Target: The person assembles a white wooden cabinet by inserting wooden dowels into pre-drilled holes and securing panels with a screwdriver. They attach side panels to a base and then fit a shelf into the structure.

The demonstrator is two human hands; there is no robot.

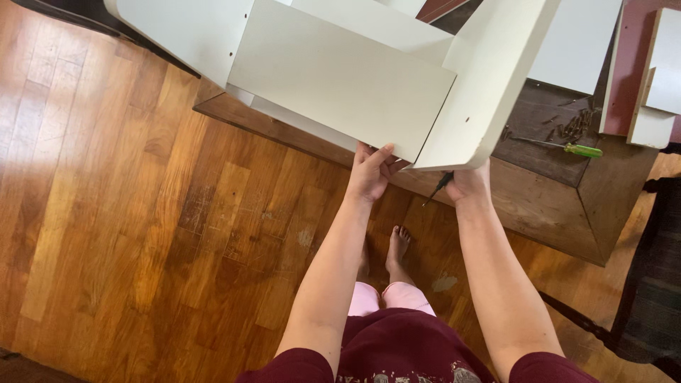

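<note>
A white furniture piece made of flat boards (340,71) rests on a dark wooden table (553,206). My left hand (369,174) grips the lower edge of the front white panel, thumb on its face. Under the corner of the white side board (489,78) is my right hand (468,186), holding a thin black tool (438,189) that points down to the left; most of the fingers are hidden by the board.
A green-handled screwdriver (567,147) and several loose screws (574,124) lie on the table at the right. More white boards (656,85) lean at the far right. A dark chair (652,284) stands at the right edge. My bare feet are on the wooden floor (142,213).
</note>
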